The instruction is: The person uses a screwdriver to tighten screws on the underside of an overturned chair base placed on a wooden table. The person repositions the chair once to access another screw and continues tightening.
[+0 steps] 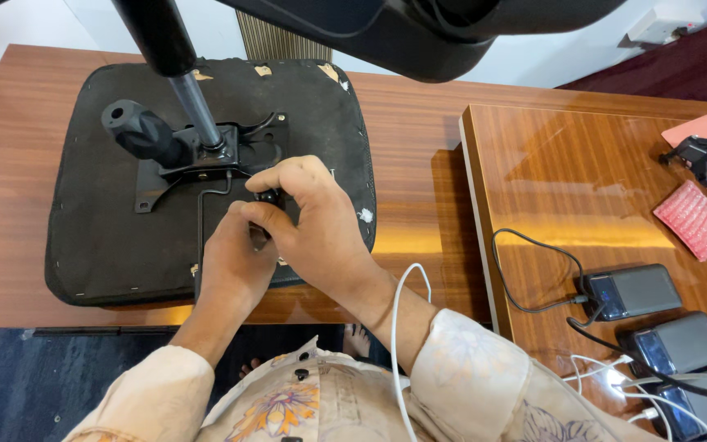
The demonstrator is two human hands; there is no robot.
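An upturned black chair seat (92,237) lies on the wooden table (419,139), its black metal mechanism plate (206,160) facing up with a gas-lift column (194,102) and a black knob handle (137,131). My right hand (312,221) pinches a small black part (270,196) at the plate's near right corner. My left hand (235,262) presses against the same spot from below, fingers curled around it. What lies under the fingers is hidden.
A glossy wooden side table (583,164) stands at the right with several grey power banks (632,290), black and white cables, a pink ribbed pad (693,217) and a black clip gadget (701,151). A chair part hangs overhead (403,33).
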